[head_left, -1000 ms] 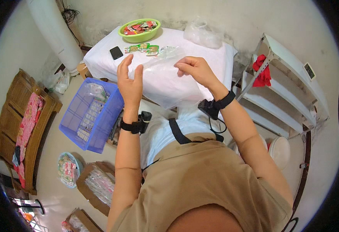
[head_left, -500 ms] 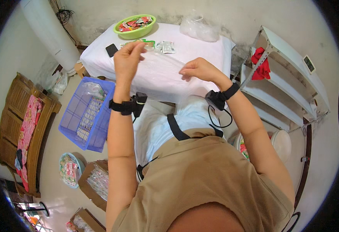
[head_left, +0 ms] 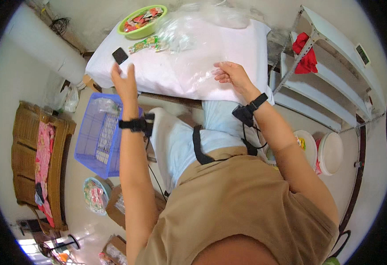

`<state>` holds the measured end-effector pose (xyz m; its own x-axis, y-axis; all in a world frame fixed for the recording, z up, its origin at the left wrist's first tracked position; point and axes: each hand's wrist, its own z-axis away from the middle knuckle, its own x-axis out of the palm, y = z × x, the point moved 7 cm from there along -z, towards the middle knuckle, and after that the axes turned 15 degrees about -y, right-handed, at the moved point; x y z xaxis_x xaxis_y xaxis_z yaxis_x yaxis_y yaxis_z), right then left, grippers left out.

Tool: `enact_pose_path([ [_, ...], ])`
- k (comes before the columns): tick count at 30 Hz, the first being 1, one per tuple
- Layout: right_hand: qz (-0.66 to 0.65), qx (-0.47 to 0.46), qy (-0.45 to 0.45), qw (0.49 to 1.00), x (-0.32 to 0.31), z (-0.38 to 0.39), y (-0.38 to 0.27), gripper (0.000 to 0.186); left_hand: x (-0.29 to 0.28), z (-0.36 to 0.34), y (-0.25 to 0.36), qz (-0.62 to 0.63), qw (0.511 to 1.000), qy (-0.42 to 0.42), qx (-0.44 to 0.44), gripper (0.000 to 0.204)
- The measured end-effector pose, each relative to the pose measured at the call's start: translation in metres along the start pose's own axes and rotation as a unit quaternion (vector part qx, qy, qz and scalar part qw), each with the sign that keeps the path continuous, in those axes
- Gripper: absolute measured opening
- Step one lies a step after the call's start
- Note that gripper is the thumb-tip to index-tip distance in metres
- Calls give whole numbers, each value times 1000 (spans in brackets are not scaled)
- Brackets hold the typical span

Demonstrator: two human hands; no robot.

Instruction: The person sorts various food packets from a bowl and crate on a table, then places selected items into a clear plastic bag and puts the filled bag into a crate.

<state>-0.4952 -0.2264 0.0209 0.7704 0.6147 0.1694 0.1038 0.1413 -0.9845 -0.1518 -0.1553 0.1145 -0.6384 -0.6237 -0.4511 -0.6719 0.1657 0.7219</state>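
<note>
From where I stand, the left hand is wide open and empty, near what looks like a black phone. The right hand has bent fingers by the clear plastic bag; I can't tell if it has hold of it. The bag is a blur over the white tablecloth, by the green snack packets. Handling the bag looks like the step now, and I think the next move calls for a soft pinch on its edge
</note>
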Motion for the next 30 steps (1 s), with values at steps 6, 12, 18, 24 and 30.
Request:
enact_pose_path([
  [6, -154, 2, 188, 970, -55, -16, 54, 29, 121, 77, 22, -36, 978, -187, 81, 54],
  [12, -150, 65, 206, 965, -83, -25, 79, 27, 209, 85, 70, -112, 918, -311, 218, 54],
  [18, -161, 111, 195, 961, -103, -24, 90, 32, 273, 72, 42, -194, 886, -373, 197, 47],
  [24, 273, 101, 287, 913, -122, -5, 48, 47, 300, 65, 13, -183, 868, -433, 160, 43],
  [30, 587, -72, 200, 781, -96, -13, 17, 31, 300, 54, 15, -159, 873, -431, 167, 41],
])
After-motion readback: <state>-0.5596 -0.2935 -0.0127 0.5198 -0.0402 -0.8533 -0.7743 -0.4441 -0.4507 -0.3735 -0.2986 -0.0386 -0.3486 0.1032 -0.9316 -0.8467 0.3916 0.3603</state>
